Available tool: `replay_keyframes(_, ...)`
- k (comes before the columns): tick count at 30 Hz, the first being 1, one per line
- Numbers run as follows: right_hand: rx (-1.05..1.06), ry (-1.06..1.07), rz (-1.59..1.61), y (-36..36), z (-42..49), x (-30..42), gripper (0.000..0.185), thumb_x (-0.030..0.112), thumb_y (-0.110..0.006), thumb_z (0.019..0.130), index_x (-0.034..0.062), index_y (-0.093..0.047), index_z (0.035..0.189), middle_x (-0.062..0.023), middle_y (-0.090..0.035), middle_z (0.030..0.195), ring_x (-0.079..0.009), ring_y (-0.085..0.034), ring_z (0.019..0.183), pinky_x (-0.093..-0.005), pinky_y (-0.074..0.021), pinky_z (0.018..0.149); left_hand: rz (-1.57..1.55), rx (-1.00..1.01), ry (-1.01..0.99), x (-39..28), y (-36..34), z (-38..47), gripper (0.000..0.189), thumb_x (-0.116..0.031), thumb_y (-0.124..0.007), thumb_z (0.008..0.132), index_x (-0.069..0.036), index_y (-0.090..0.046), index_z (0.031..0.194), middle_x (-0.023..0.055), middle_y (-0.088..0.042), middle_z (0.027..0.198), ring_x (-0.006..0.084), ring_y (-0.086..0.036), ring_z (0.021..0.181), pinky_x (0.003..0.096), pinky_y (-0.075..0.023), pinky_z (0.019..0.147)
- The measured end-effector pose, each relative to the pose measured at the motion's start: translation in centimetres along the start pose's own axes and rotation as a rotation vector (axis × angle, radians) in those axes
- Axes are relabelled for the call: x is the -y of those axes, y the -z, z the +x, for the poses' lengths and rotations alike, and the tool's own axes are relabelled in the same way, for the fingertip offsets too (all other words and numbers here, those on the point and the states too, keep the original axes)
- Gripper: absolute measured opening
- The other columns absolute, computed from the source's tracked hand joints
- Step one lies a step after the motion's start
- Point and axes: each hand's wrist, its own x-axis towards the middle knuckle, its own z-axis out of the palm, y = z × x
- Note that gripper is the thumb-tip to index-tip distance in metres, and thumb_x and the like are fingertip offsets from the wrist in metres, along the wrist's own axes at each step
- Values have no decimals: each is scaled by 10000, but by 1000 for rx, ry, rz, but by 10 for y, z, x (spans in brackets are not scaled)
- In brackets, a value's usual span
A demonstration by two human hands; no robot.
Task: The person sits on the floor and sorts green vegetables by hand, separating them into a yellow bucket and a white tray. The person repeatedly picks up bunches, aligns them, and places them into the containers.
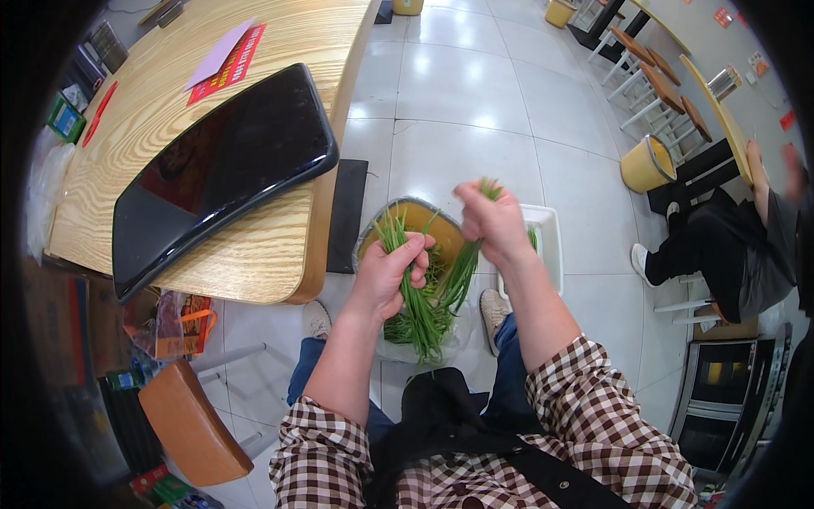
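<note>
My left hand [393, 275] is closed around a bunch of long green stalks [420, 318], perhaps garlic chives, whose ends stick out above and hang below the fist. In my right hand [493, 219] is a second, smaller bunch [463, 273], its tips showing over the fingers. Both hands are over a yellow bin [364, 245] with a dark rim, which has loose green scraps inside. A clear plastic bag [461, 331] with more stalks lies nearer to me, partly hidden by the left bunch. To the right, partly behind my right forearm, stands a white tray [552, 254] with some green stalks in it.
A wooden table [280, 254] at left bears a black screen device [229, 172], red scissors [98, 118] and papers [222, 60]. A brown stool [191, 423] stands lower left. At right are a seated person [718, 248], another yellow bin [642, 168] and an oven [718, 394].
</note>
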Motion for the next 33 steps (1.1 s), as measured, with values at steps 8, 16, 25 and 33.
replay_keyframes(8, 89, -69, -93, -2, -4, -14, 165, 190, -655, 799, 45, -584, 833, 33, -478, 570, -44, -379, 427, -206, -272, 379, 72, -29, -69, 3, -3, 1, 184, -181, -564, 866, -7, -570, 926, 25, -545, 670, 93, -468, 525, 229, -384, 478)
replay_keyframes(16, 211, 54, 536, 45, 25, 12, 217, 254, -460, 902, 72, -532, 807, -34, -491, 686, -101, -350, 456, -245, -294, 405, 109, -1, -2, 2, 4, -3, 186, -176, -555, 867, -8, -587, 940, 34, -570, 711, 99, -505, 546, 229, -413, 492)
replay_keyframes(25, 526, 82, 927, 74, 30, 28, 245, 261, -413, 911, 95, -462, 737, 3, -372, 624, -118, -284, 531, -226, -271, 430, 72, -80, 11, -2, 12, -2, 174, -160, -557, 867, -4, -573, 942, 11, -538, 668, 68, -440, 495, 210, -344, 442)
replay_keyframes(33, 412, -135, 196, 27, 5, 18, 155, 220, -474, 896, 75, -511, 858, 20, -425, 557, -84, -377, 439, -202, -292, 372, 8, 107, 56, -2, 6, -6, 129, -98, -600, 827, -22, -591, 931, 27, -536, 705, 64, -418, 492, 208, -321, 445)
